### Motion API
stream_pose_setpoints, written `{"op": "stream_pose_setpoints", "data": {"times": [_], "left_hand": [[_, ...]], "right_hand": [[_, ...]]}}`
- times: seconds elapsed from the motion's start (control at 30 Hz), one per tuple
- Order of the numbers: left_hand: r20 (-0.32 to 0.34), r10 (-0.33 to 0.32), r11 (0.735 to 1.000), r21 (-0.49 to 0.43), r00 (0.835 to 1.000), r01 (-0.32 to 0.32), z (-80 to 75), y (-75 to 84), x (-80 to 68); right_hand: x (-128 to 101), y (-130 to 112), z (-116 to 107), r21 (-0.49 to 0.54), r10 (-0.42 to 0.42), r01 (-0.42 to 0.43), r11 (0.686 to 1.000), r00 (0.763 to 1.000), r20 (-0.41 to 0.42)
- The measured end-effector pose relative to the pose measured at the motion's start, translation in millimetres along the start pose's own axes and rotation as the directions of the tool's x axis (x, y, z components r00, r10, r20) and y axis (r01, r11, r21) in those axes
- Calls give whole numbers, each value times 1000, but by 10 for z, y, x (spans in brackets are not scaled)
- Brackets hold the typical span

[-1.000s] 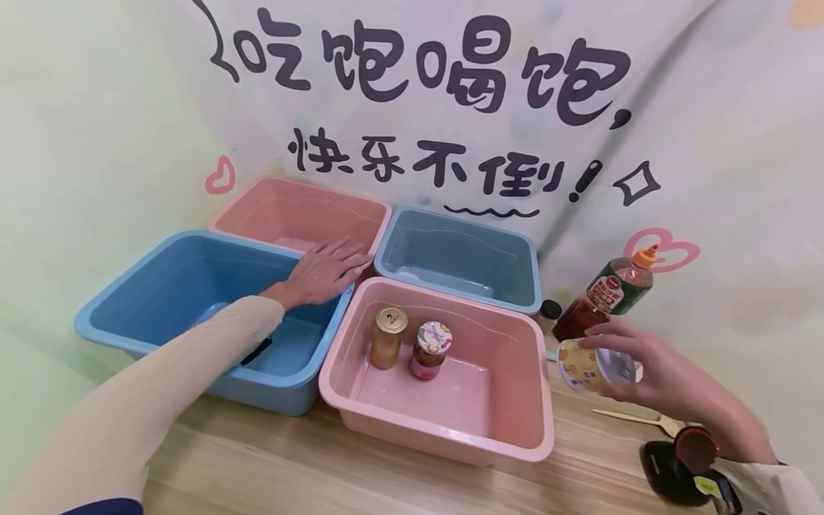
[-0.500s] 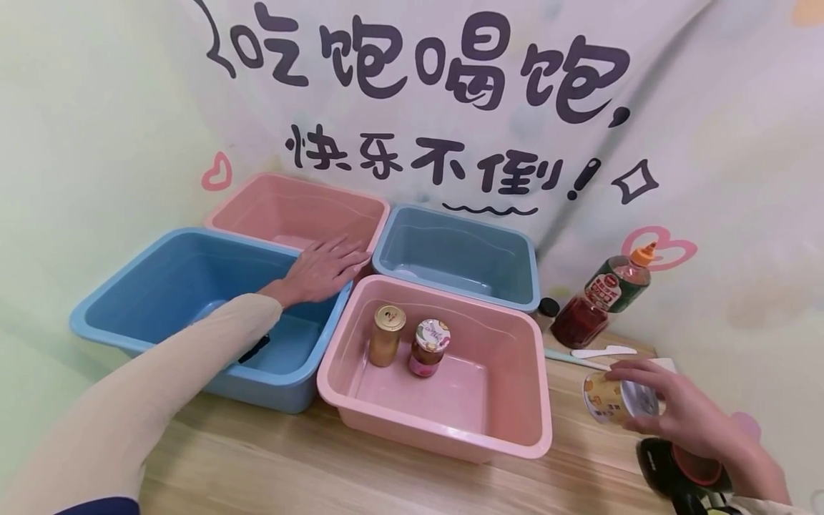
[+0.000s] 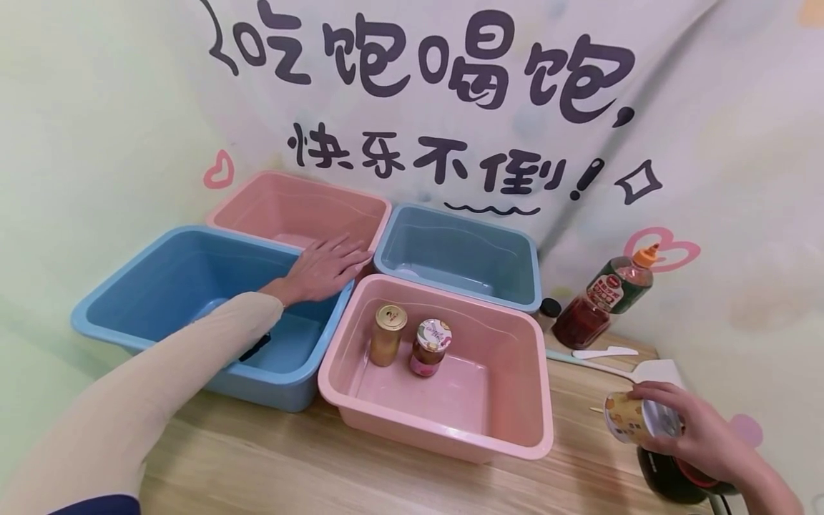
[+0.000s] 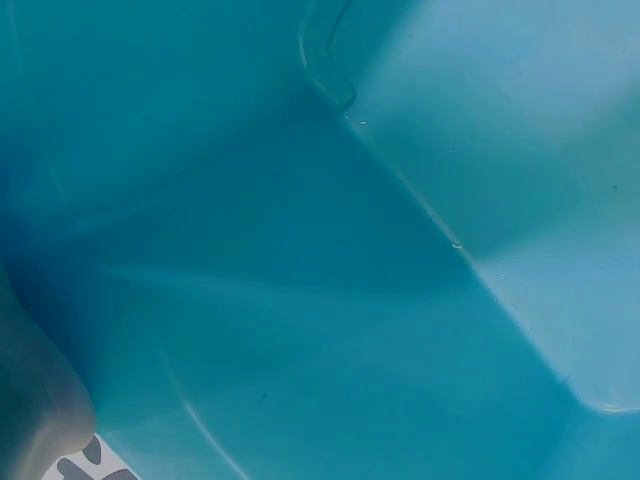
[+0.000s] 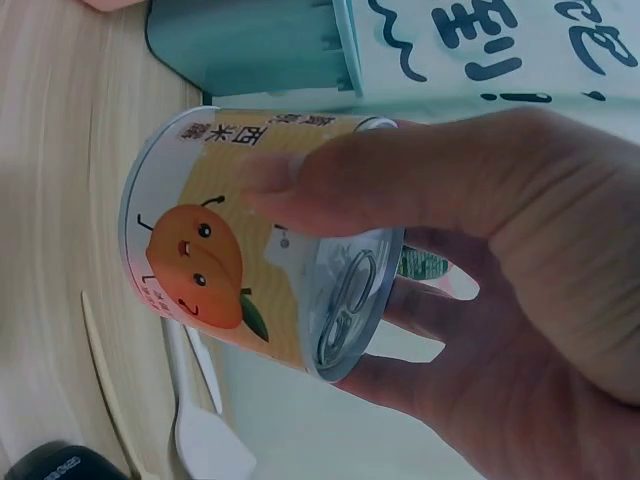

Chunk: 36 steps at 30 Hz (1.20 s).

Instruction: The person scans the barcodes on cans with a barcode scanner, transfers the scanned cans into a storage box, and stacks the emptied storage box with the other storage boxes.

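Note:
My right hand (image 3: 702,433) grips a pull-tab tin can (image 5: 225,250) with an orange cartoon fruit on its label. The can is tilted on its side above the right part of the wooden table (image 3: 579,465), its pull-tab end toward my palm. On the left, my left hand (image 3: 325,270) lies palm down with its fingers extended, over the adjoining rims of the left blue bin (image 3: 103,322) and the back pink bin (image 3: 257,186). A gold can (image 3: 386,343) and a lidded glass jar (image 3: 430,350) stand upright in the front pink bin (image 3: 444,425).
A second blue bin (image 3: 460,290) stands behind the front pink one. To the right are a red sauce bottle (image 3: 582,325), a black-capped jar (image 3: 548,311), a white spatula (image 3: 656,372), a white knife (image 3: 605,352) and a black object (image 3: 666,476). A printed cloth (image 3: 412,71) hangs behind.
My right hand has moved right and down with the tin can, away from the sauce bottle, uncovering the spatula and knife. My left hand stays in place.

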State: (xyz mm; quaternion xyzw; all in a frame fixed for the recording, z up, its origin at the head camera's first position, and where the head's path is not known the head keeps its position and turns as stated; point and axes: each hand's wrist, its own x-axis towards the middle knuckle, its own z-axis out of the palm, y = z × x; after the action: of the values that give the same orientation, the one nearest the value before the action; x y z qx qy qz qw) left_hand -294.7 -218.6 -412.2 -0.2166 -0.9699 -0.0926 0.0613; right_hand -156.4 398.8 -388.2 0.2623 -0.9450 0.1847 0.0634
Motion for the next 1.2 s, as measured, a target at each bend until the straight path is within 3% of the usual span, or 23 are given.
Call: {"op": "stream_pose_setpoints", "data": {"times": [0.47,0.93,1.2], "left_hand": [[-5,6,1000,1,1000,-6,6,5,4],[-13,11,1000,13,1000,-11,-16,26,14],[-18,5,1000,8,1000,-5,-8,19,3]], "right_hand": [[-123,90,52,17,-21,21,1000,998,-53],[-171,72,35,17,40,-40,999,999,-30],[1,-12,-114,-16,13,-14,1000,999,-32]]}}
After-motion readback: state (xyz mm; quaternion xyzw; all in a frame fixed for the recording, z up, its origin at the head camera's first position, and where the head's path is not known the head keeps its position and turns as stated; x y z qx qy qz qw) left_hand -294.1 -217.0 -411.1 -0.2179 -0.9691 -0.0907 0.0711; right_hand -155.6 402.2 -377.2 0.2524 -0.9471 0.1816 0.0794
